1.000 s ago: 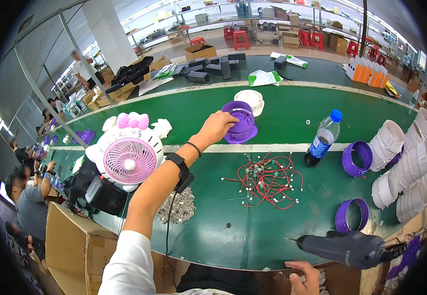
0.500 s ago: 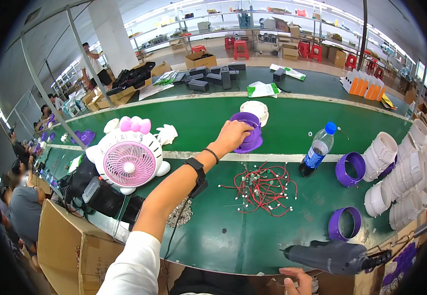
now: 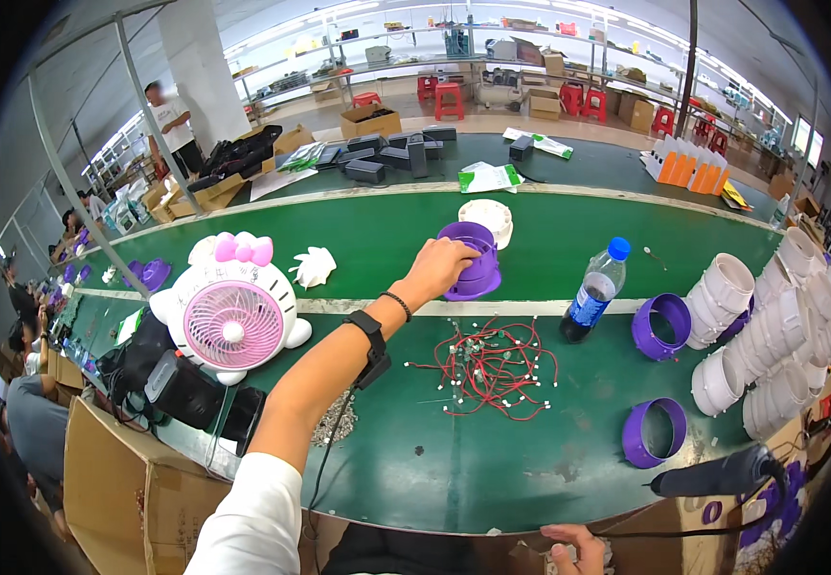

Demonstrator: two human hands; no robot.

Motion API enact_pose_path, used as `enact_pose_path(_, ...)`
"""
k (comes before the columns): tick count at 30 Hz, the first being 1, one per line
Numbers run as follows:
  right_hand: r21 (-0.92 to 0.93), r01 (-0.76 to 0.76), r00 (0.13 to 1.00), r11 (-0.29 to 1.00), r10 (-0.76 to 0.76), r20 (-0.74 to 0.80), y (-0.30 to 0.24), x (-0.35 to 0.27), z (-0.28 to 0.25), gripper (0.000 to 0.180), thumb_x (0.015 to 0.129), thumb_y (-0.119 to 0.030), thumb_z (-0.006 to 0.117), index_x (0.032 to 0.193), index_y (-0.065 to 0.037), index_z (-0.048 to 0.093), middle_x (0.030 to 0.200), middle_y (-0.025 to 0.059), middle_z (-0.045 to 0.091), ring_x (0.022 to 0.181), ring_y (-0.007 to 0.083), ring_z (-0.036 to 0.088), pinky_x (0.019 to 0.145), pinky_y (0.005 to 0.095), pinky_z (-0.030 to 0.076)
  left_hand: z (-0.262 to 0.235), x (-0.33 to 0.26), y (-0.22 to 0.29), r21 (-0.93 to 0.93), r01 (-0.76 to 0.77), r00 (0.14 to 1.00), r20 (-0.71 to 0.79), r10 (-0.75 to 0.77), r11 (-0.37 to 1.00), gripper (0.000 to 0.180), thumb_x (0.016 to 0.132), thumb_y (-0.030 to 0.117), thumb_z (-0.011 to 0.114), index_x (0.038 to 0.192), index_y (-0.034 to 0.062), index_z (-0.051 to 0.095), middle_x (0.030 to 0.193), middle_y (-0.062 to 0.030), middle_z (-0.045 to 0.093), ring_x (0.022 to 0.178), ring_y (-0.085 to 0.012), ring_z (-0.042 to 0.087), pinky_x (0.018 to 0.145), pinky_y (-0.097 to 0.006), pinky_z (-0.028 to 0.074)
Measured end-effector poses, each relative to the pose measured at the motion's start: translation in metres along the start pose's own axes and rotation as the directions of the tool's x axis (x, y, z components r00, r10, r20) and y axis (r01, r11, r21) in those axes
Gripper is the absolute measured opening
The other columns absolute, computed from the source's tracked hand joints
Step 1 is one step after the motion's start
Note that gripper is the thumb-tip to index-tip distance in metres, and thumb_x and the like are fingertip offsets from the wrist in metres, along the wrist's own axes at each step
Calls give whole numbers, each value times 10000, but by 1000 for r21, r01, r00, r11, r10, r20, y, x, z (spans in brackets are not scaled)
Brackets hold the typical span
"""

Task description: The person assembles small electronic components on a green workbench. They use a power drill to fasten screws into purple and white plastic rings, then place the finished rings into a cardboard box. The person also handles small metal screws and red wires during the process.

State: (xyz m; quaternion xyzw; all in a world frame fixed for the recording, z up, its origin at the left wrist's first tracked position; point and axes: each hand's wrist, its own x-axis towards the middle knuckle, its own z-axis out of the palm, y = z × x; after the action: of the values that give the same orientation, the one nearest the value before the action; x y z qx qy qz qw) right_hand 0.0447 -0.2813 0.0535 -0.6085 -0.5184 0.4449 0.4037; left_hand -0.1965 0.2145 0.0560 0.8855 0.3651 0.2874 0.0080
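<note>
While the left hand has its fingers clamped on the purple fan housing on the green surface, a knock could tip the water bottle. Right hand fingers: cannot tell.

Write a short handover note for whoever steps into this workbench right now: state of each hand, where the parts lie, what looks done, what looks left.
Left hand: reached out, gripping the purple round plastic housing on the green conveyor belt; a white round plastic part lies just behind it.
Right hand: at the bench's near edge, holding nothing that shows, close to the dark power screwdriver.
Tangle of red wires lies mid-bench; two purple plastic rings and stacked white plastic housings to the right.
Done: housing is in hand. Left: likely bringing it to the bench; wires and rings lie untouched.
</note>
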Motion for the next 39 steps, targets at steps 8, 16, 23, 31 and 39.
enact_pose_path(8, -36, 9, 1000, 999, -9, -12, 8, -3, -5, 278, 997, -135, 560, 1211, 22, 643, 1104, 144, 718, 1008, 219, 683, 832, 323, 539, 6, 5, 5, -24, -24, 999, -25, 23, 999, 221, 879, 143, 678, 1085, 121, 755, 1020, -90, 744, 963, -325, 668, 873, -464, 508)
enact_pose_path(16, -24, -5, 1000, 1000, 4, -21, 5, -2, -4, 281, 996, -124, 544, 1212, 26, 643, 1106, 144, 717, 1007, 209, 679, 797, 308, 546, 10, 14, 20, -80, 12, 1000, -2, -12, 997, 224, 888, 135, 663, 1093, 126, 754, 1014, -127, 732, 968, -341, 659, 895, -471, 506)
enact_pose_path(23, -33, -58, 998, 998, 58, -20, 11, -3, -5, 293, 986, -126, 545, 1210, 33, 647, 1115, 147, 716, 1014, 224, 680, 859, 337, 538, 12, 20, 30, -95, -3, 999, -32, 0, 995, 218, 883, 118, 666, 1082, 116, 755, 1009, -147, 730, 950, -359, 660, 885, -471, 516)
enact_pose_path(31, -153, 23, 997, 988, -34, -71, 56, -13, -5, 290, 984, -125, 563, 1210, 39, 641, 1125, 142, 711, 1015, 234, 664, 900, 359, 514, 20, 24, 33, -125, -17, 999, 41, 23, 992, 231, 882, 110, 657, 1092, 116, 752, 1022, -139, 731, 967, -351, 664, 898, -467, 514)
enact_pose_path(39, -134, -106, 992, 985, 95, -89, 31, -15, -9, 286, 998, -162, 571, 1192, 33, 652, 1089, 148, 726, 1009, 240, 670, 903, 354, 509, 40, 36, 40, -118, -15, 1000, -4, 15, 993, 269, 861, 74, 634, 1097, 122, 754, 1066, -90, 735, 981, -331, 655, 914, -456, 511)
